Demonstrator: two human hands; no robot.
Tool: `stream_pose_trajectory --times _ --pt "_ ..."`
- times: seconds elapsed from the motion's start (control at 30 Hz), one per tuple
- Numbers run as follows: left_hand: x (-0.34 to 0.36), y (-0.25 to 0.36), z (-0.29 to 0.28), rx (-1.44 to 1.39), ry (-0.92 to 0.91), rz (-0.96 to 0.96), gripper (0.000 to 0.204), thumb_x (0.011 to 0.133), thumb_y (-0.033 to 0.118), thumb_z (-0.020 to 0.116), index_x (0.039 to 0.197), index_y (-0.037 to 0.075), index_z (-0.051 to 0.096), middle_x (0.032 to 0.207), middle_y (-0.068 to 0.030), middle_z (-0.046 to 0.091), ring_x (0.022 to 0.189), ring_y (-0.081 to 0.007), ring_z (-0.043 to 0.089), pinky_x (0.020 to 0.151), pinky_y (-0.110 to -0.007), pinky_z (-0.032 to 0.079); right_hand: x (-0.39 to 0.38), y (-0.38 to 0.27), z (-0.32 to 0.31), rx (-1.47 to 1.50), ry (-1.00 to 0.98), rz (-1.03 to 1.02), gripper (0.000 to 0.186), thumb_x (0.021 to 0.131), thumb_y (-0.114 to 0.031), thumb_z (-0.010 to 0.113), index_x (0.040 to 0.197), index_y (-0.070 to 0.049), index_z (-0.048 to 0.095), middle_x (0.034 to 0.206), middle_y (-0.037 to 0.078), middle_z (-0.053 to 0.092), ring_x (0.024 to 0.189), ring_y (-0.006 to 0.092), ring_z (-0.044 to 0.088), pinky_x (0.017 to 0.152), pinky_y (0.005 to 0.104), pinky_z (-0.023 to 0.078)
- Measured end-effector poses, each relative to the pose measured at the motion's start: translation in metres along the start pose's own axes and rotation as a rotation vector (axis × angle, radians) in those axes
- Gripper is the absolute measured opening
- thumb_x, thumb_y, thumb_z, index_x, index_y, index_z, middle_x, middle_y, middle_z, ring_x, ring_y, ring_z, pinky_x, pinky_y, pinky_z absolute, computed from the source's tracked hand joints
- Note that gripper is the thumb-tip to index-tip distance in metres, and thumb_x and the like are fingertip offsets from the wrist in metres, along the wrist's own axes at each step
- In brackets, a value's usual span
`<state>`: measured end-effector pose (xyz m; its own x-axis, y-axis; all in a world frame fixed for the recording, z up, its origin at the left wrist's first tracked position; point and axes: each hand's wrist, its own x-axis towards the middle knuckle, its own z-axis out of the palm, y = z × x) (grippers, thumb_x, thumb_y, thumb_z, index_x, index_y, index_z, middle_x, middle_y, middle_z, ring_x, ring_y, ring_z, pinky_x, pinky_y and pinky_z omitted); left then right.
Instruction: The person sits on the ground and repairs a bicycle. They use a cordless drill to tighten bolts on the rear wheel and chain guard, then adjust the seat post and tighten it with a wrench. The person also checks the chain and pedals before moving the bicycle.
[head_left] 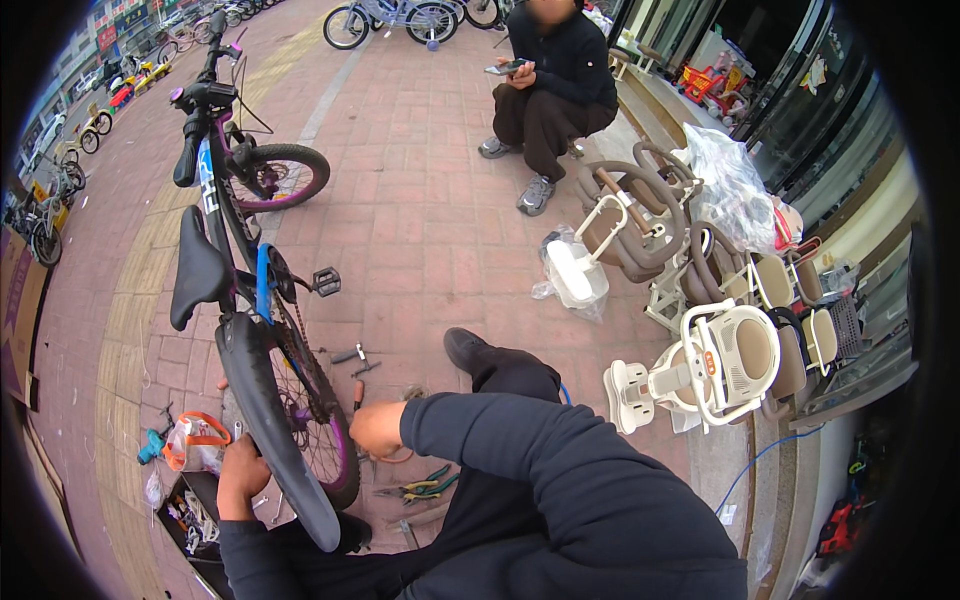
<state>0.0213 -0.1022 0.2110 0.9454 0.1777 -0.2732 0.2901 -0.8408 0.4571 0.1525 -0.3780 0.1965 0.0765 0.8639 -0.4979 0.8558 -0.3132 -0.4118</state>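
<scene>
A black bicycle with blue and purple parts (264, 285) stands upright in front of me, its rear wheel (335, 440) between my hands. My left hand (243, 473) is closed on the left of the black rear mudguard (265, 400), fingertips hidden. At the wheel's right side, my right hand (378, 430) is closed too, its fingers curled near the rim; what it grips is hidden. An orange-handled tool (359, 392) lies just beyond it. Green-handled pliers (430, 486) and a hammer (408, 530) rest on the paving nearer me.
Left of the wheel are a tool box (185, 520), an orange-and-white bag (197, 443) and a teal power tool (151, 447). Beige child seats (735, 365) crowd the right side. Farther off, a seated person (560, 80) holds a phone. Other bicycles (410, 20) stand behind.
</scene>
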Motion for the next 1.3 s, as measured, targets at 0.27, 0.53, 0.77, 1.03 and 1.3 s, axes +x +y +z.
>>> stream_pose_trajectory --times 0.27,0.53,0.77,1.03,1.3 --pt "-0.002 0.008 -0.003 -0.067 0.020 0.039 0.045 0.086 0.033 0.070 0.101 -0.009 0.066 0.100 -0.0337 0.068 0.101 -0.0497 0.065 0.086 -0.051 0.053 -0.004 -0.002 -0.005 -0.015 -0.017 -0.001 0.026 0.083 -0.022 0.076 0.094 0.002 0.076 0.096 0.022 0.074 0.094 0.0392 0.072 0.077 0.0479 0.057" --pt "0.000 0.000 0.001 -0.030 0.001 0.017 0.045 0.087 0.033 0.070 0.103 -0.009 0.066 0.101 -0.0336 0.068 0.102 -0.0496 0.064 0.087 -0.051 0.052 -0.008 -0.005 -0.010 0.004 -0.023 0.010 0.027 0.084 -0.022 0.076 0.096 0.002 0.076 0.098 0.022 0.074 0.095 0.0393 0.071 0.078 0.0478 0.057" --pt "-0.005 0.014 -0.011 0.017 -0.024 -0.004 0.038 0.083 0.021 0.070 0.113 -0.002 0.067 0.104 -0.0280 0.071 0.104 -0.0465 0.066 0.086 -0.048 0.054 -0.005 -0.004 -0.006 -0.003 -0.032 0.028 0.027 0.083 -0.021 0.076 0.099 0.002 0.076 0.099 0.022 0.074 0.097 0.0392 0.071 0.079 0.0472 0.057" --pt "-0.021 0.045 -0.045 -0.497 0.027 0.038 0.062 0.080 0.011 0.080 0.134 -0.006 0.054 0.121 -0.0189 0.070 0.114 -0.0256 0.067 0.099 -0.036 0.050 -0.004 -0.001 -0.001 0.017 -0.007 0.029 0.025 0.083 -0.019 0.074 0.099 -0.001 0.076 0.099 0.020 0.075 0.097 0.0383 0.071 0.078 0.0470 0.056" --pt "-0.021 0.049 -0.051 -0.778 0.006 0.052 0.064 0.082 0.001 0.077 0.140 -0.003 0.052 0.126 -0.0090 0.066 0.115 -0.0184 0.062 0.102 -0.032 0.047 0.001 0.002 0.005 0.011 -0.003 0.033 0.028 0.080 -0.025 0.077 0.093 0.000 0.079 0.096 0.021 0.075 0.096 0.0372 0.072 0.079 0.0482 0.057"
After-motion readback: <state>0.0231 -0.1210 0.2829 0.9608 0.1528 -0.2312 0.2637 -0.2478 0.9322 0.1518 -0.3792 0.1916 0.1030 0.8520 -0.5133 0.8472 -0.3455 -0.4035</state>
